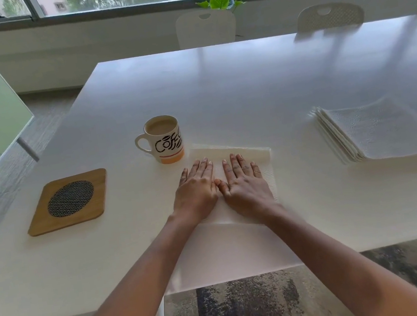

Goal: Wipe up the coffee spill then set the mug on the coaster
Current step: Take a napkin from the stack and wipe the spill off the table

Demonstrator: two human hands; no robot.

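Two hands: left hand (pixel 196 186) and right hand (pixel 243 179), fingers flat, pressing napkin (pixel 239 153) near table (pixel 245 84) front edge.
Wiping: underway, judged.
Mug (pixel 165 138): full, beside coaster (pixel 69 201), unplaced.

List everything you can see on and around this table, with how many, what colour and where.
Mug: one, white with black lettering and an orange band, holding milky coffee, on the table left of centre.
Coaster: one, wooden with a dark woven oval, near left, apart from the mug.
Paper towel: one, white, flat under both hands, right of the mug.
Napkin stack: one pile, white, right side.
Table: one, white.
Chairs: at least two, pale, far side.
Plant: one, green, by the window.
Left hand: flat on the towel.
Right hand: flat on the towel.
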